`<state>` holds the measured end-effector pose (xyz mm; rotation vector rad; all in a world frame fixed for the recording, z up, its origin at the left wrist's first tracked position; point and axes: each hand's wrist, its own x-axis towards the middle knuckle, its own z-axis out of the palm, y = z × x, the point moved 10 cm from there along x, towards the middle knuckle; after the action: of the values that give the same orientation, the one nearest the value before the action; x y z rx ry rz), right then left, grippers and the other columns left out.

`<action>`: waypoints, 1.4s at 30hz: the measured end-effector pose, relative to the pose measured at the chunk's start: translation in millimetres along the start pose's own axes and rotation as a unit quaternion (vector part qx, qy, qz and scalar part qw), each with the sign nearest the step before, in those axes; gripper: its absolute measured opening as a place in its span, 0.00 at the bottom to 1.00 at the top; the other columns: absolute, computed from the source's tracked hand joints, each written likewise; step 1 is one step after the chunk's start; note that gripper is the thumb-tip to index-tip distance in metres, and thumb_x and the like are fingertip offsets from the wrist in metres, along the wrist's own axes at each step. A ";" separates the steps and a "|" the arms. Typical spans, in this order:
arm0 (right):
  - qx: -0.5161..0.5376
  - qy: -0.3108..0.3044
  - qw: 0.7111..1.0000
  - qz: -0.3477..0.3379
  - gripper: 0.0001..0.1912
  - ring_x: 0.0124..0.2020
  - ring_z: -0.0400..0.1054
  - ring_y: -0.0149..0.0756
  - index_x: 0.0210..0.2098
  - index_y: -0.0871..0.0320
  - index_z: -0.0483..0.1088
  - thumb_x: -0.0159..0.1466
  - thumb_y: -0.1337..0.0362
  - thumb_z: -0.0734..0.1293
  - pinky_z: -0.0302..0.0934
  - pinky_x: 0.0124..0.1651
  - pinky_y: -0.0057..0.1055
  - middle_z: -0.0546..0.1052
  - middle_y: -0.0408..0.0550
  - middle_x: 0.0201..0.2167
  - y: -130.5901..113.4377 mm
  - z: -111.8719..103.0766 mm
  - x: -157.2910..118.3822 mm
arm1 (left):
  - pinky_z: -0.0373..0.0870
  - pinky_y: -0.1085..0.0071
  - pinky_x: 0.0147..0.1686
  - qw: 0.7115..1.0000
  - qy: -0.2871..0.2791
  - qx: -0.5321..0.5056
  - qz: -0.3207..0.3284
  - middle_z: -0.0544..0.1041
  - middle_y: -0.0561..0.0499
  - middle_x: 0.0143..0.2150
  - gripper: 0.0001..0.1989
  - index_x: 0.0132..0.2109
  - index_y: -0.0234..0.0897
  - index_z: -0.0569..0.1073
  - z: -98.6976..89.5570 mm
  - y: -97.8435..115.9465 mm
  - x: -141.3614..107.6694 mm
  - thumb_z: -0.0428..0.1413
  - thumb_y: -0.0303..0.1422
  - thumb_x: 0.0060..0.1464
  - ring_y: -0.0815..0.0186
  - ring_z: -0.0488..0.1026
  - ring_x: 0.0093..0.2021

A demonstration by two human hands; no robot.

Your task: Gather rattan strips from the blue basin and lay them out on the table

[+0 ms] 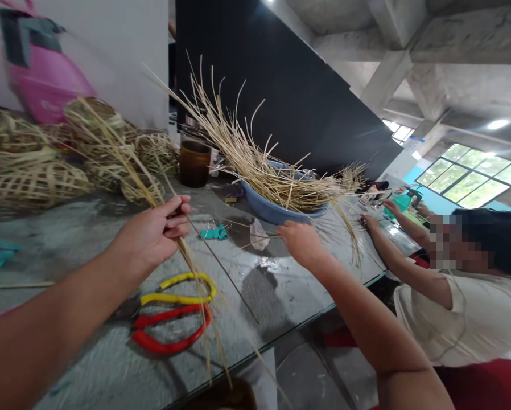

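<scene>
My left hand [164,225] is closed around a small bundle of thin straw-like strips [142,185]. Their upper ends reach toward the woven pieces, and their lower ends hang over red-and-yellow-handled scissors [176,299]. A darker thin strip [225,276] slants from beside this hand across the table. My right hand [300,242] is low over the table, just in front of a blue basin [266,212]. Its fingers are pinched together where thin strips [255,229] meet them. More long, dry strips [255,156] heap out of the basin.
Several openwork woven pieces [37,176] lie at left before a pink spray bottle [46,80]. A brown jar [194,162], teal binder clips [215,232] and crumpled clear plastic [259,234] are on the table [281,296]. A co-worker [460,307] sits at right, arms over the table.
</scene>
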<state>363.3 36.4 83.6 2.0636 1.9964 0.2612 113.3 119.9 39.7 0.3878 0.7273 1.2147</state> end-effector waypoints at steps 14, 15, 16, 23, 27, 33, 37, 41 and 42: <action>0.171 0.171 0.970 -0.027 0.16 0.52 0.77 0.39 0.49 0.54 0.83 0.78 0.64 0.62 0.67 0.55 0.31 0.83 0.52 0.50 10.0 2.8 10.5 | 0.49 0.85 0.10 0.999 -0.030 0.009 -0.012 0.69 0.55 0.24 0.17 0.36 0.26 0.76 9.3 -6.5 -1.0 0.47 0.16 0.72 0.81 0.57 0.12; 0.185 0.226 0.956 -0.029 0.16 0.52 0.76 0.40 0.49 0.55 0.83 0.78 0.63 0.62 0.67 0.56 0.32 0.83 0.53 0.50 14.2 -11.9 7.2 | 0.49 0.85 0.10 0.999 -0.033 0.008 -0.019 0.69 0.55 0.24 0.17 0.37 0.26 0.76 9.7 -7.9 -1.0 0.46 0.16 0.72 0.81 0.57 0.12; 0.191 0.277 0.941 -0.024 0.15 0.53 0.75 0.41 0.49 0.55 0.83 0.78 0.63 0.62 0.66 0.59 0.34 0.82 0.54 0.50 21.1 -25.4 4.2 | 0.49 0.85 0.10 0.999 -0.035 0.007 -0.024 0.69 0.55 0.24 0.18 0.37 0.26 0.76 10.3 -8.8 -1.4 0.46 0.16 0.73 0.81 0.57 0.12; 0.180 0.225 0.948 0.137 0.10 0.56 0.72 0.50 0.43 0.55 0.84 0.73 0.62 0.69 0.64 0.60 0.46 0.83 0.55 0.51 86.1 -23.0 26.2 | 0.48 0.85 0.09 0.999 -0.016 0.002 -0.040 0.68 0.57 0.23 0.19 0.35 0.26 0.74 13.4 -6.9 -10.0 0.44 0.17 0.74 0.82 0.56 0.11; 0.244 0.270 0.928 0.085 0.11 0.48 0.76 0.42 0.36 0.55 0.83 0.71 0.67 0.68 0.65 0.55 0.37 0.85 0.51 0.42 79.0 -32.7 20.3 | 0.47 0.85 0.09 0.999 -0.022 -0.001 -0.037 0.67 0.56 0.23 0.19 0.35 0.26 0.74 14.9 -6.0 -10.2 0.44 0.17 0.74 0.82 0.56 0.12; 0.329 0.347 0.873 -0.097 0.11 0.38 0.79 0.37 0.40 0.54 0.82 0.74 0.65 0.66 0.69 0.46 0.32 0.86 0.47 0.37 8.2 -75.7 -14.7 | 0.47 0.85 0.09 0.999 -0.015 0.007 -0.039 0.71 0.54 0.25 0.19 0.35 0.27 0.74 12.1 -8.6 -8.1 0.44 0.16 0.73 0.82 0.56 0.12; 0.308 0.340 0.866 -0.199 0.12 0.42 0.80 0.35 0.45 0.55 0.82 0.76 0.62 0.65 0.71 0.47 0.31 0.86 0.49 0.42 -54.9 -85.8 -35.4 | 0.50 0.84 0.10 0.999 -0.021 0.013 -0.031 0.75 0.51 0.27 0.18 0.36 0.27 0.73 13.8 -9.3 -10.2 0.45 0.16 0.73 0.82 0.56 0.12; 0.245 0.300 0.884 -0.263 0.16 0.40 0.80 0.36 0.50 0.58 0.81 0.80 0.58 0.62 0.70 0.40 0.30 0.86 0.51 0.42 -106.8 -75.7 -44.9 | 0.48 0.85 0.10 0.997 -0.043 0.016 -0.061 0.68 0.55 0.23 0.18 0.37 0.26 0.75 17.0 -18.6 -12.5 0.44 0.17 0.73 0.81 0.56 0.12; 0.226 0.289 0.890 -0.271 0.17 0.39 0.80 0.36 0.50 0.58 0.81 0.80 0.58 0.62 0.68 0.38 0.30 0.86 0.50 0.41 -116.0 -72.3 -45.6 | 0.47 0.85 0.09 0.996 -0.051 0.017 -0.073 0.68 0.55 0.23 0.19 0.37 0.26 0.75 18.1 -21.6 -13.1 0.44 0.17 0.74 0.81 0.56 0.12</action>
<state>229.0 -2.1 119.1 1.6486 3.1651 0.3491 138.8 102.5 42.9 0.4148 0.6772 1.0394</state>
